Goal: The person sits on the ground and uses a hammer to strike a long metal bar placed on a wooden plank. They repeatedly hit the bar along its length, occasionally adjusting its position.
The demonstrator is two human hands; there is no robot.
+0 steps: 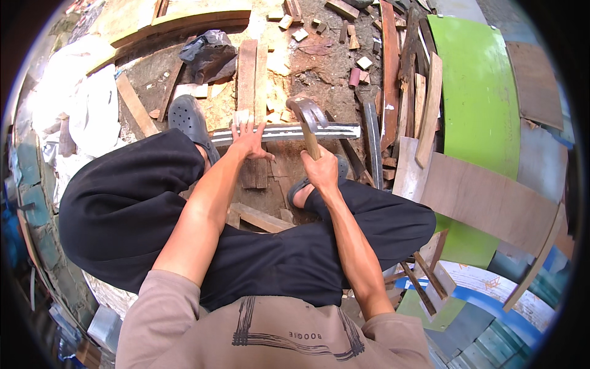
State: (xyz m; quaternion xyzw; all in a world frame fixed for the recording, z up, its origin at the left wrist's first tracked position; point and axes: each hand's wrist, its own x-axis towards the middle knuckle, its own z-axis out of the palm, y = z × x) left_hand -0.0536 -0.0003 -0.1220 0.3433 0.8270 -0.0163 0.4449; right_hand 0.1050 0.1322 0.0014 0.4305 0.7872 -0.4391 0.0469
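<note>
I crouch over a long grey strip of wood point(332, 130) that lies crosswise on the ground in front of my feet. My left hand point(249, 140) presses flat on the strip near its left part, fingers spread. My right hand point(321, 172) grips the wooden handle of a hammer point(309, 117), whose dark metal head is raised just above the strip's middle. Under the strip lie upright brown planks point(253, 77).
Scrap wood blocks point(362, 63) and planks litter the dirt ahead. A black crumpled bag point(211, 54) lies at upper left. A curved green panel point(479, 104) and brown plywood sheets point(485, 197) stand to the right. My dark sandals point(189, 120) rest on the ground.
</note>
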